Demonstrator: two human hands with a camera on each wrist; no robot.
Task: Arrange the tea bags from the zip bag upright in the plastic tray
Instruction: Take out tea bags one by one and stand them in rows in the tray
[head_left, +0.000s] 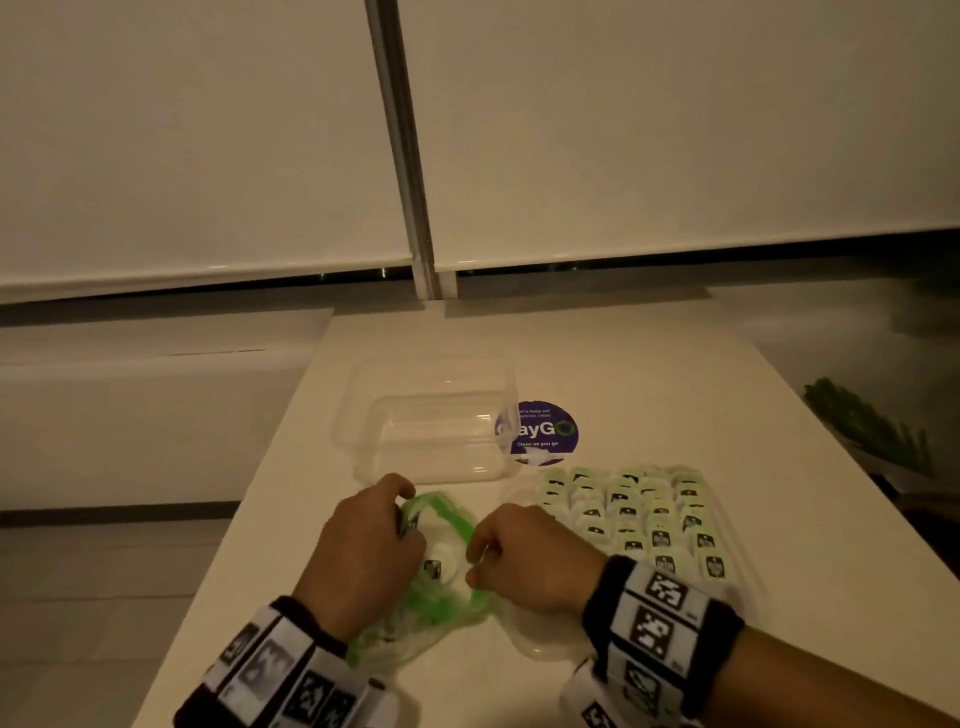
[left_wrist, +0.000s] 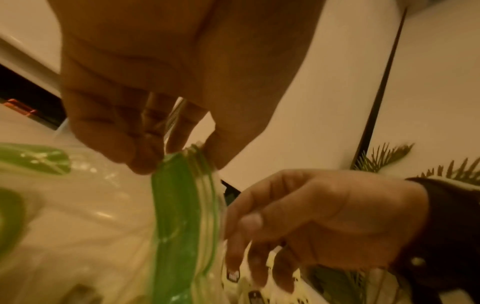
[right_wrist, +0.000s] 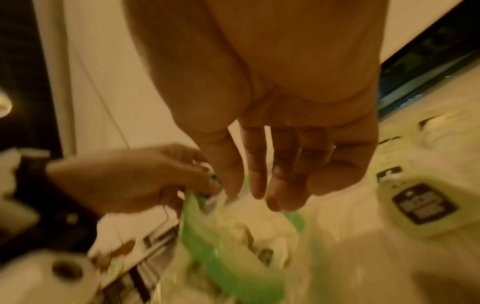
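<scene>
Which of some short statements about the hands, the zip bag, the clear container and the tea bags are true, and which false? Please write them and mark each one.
1. Both hands hold the zip bag at its green mouth. True: the left hand and the right hand each grip a side.
2. The clear container is full of tea bags. False: it holds none.
3. The tea bags on the right stand in rows. True.
4. The purple sticker lies left of the clear container. False: it is on its right.
</scene>
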